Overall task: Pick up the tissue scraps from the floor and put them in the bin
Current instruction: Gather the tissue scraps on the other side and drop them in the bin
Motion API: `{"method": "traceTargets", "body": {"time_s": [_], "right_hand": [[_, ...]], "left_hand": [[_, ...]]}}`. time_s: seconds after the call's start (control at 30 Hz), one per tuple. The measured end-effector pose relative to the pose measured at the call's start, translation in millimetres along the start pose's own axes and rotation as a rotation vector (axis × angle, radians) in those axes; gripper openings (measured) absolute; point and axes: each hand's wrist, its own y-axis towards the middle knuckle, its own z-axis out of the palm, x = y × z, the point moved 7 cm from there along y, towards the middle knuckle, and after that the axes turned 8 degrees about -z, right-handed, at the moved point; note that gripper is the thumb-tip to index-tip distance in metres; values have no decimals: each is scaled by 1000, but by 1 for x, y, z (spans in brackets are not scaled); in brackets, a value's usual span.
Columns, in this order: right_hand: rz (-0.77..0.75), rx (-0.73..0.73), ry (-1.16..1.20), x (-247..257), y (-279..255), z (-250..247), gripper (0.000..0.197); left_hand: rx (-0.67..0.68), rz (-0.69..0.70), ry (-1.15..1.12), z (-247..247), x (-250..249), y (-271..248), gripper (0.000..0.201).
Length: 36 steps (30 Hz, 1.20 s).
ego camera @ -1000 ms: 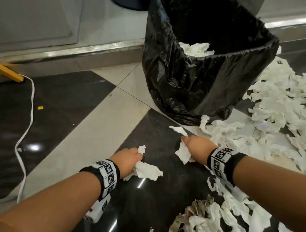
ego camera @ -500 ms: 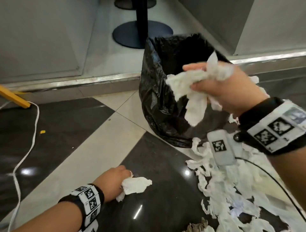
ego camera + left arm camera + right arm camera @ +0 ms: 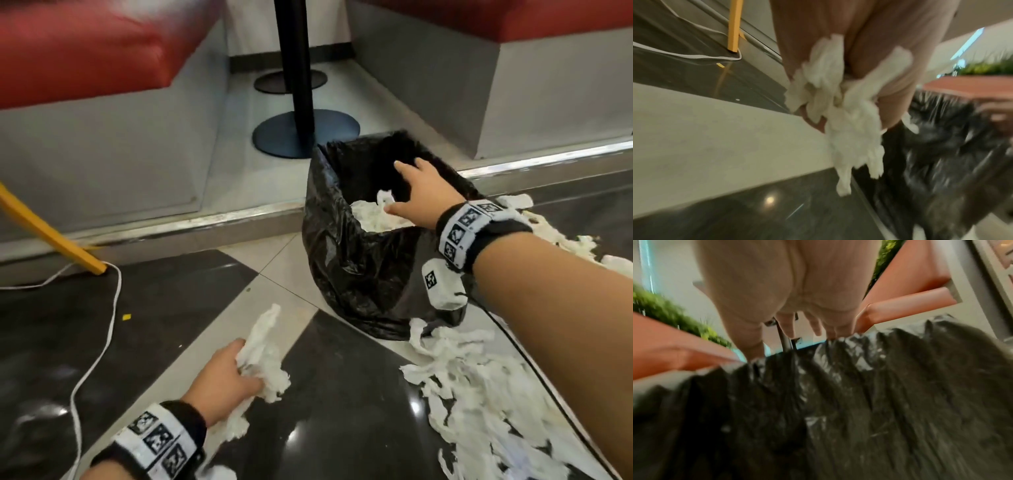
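A black bag-lined bin (image 3: 346, 260) stands on the floor, with white tissue (image 3: 373, 216) piled inside. My right hand (image 3: 416, 197) hovers over the bin's mouth, fingers spread and empty; the right wrist view shows its straight fingers (image 3: 809, 324) above the black liner (image 3: 859, 394). My left hand (image 3: 229, 380) is low at the front left and grips a bunch of white tissue scraps (image 3: 263, 353). In the left wrist view the same scraps (image 3: 842, 113) hang from its curled fingers. Many more tissue scraps (image 3: 479, 383) litter the floor right of the bin.
A black table pole with round base (image 3: 305, 133) stands behind the bin, between red-cushioned benches (image 3: 85, 51). A metal floor strip (image 3: 205, 222) runs along the step. A yellow leg (image 3: 51, 236) and white cable (image 3: 102, 342) lie at the left on dark tiles.
My right hand carried its tissue up over the bin and let it go; it is now empty. My left hand has lifted its bunch of scraps off the floor, toward the bin.
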Motion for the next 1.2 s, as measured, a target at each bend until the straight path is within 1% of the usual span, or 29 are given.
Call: {"method": "traceTargets", "body": {"time_s": [0.07, 0.1, 0.13, 0.17, 0.23, 0.27, 0.33, 0.37, 0.4, 0.47, 0.53, 0.57, 0.63, 0.67, 0.7, 0.73, 0.77, 0.8, 0.83, 0.87, 0.9, 0.93, 1.0, 1.07, 1.1, 1.17, 1.2], "right_hand": [[-72, -162, 102, -8, -20, -15, 75], [-95, -208, 156, -14, -36, -20, 69], [-113, -223, 191, -19, -56, -23, 64], [-118, -205, 197, -26, -78, -20, 60], [-69, -124, 165, -47, -124, -8, 50], [-34, -74, 138, -59, -144, 0, 45], [59, 11, 116, -81, -177, 15, 38], [106, 51, 121, -90, -190, 21, 36], [153, 86, 126, -97, -201, 25, 35], [239, 125, 136, -108, -220, 25, 33], [290, 155, 130, -117, -239, 19, 31], [311, 173, 110, -122, -249, 15, 31], [366, 202, 70, -127, -267, 3, 30], [394, 209, 56, -128, -275, -3, 30], [415, 213, 34, -128, -281, -10, 30], [428, 221, 4, -127, -288, -17, 30], [438, 238, -26, -127, -294, -23, 29], [450, 270, -44, -124, -300, -28, 27], [467, 317, -52, -121, -305, -33, 25], [476, 376, -73, -118, -306, -37, 23], [468, 434, -109, -113, -303, -42, 21], [438, 476, -149, -107, -296, -46, 20], [325, 483, -221, -102, -274, -38, 17], [190, 486, -253, -106, -255, -3, 18], [114, 549, -251, -108, -253, 25, 21], [-62, 740, -262, -109, -263, 83, 28], [-161, 813, -274, -106, -268, 106, 32]], "left_hand": [[22, 13, -123, -26, -23, -3, 46], [61, 57, -221, -36, -41, -5, 54], [110, 101, -321, -47, -63, -5, 58], [147, 130, -424, -57, -86, -5, 57], [137, 137, -498, -76, -134, 13, 48], [100, 142, -461, -84, -164, 25, 56], [-13, 176, -298, -90, -223, 43, 84], [-68, 208, -218, -89, -251, 48, 88], [-105, 228, -159, -84, -276, 51, 85], [-165, 221, -24, -67, -311, 62, 81], [-152, 190, 54, -45, -329, 73, 91], [-138, 177, 37, -34, -332, 81, 102], [-80, 130, -69, -19, -328, 96, 132], [-39, 113, -155, -13, -324, 103, 140], [-3, 111, -240, -8, -321, 106, 137], [14, 116, -297, -4, -318, 111, 131], [11, 132, -316, -1, -316, 110, 123], [-24, 166, -302, 1, -315, 108, 112], [-83, 228, -240, 1, -314, 102, 99], [-170, 309, -144, 1, -313, 92, 83], [-246, 382, -39, 0, -312, 78, 70], [-283, 442, 33, 2, -310, 66, 61], [-278, 513, 102, 6, -299, 42, 52], [-261, 552, 199, 19, -286, 31, 48], [-245, 564, 265, 29, -277, 27, 48], [-205, 588, 395, 49, -261, 16, 49], [-199, 586, 442, 54, -253, 9, 48]]}}
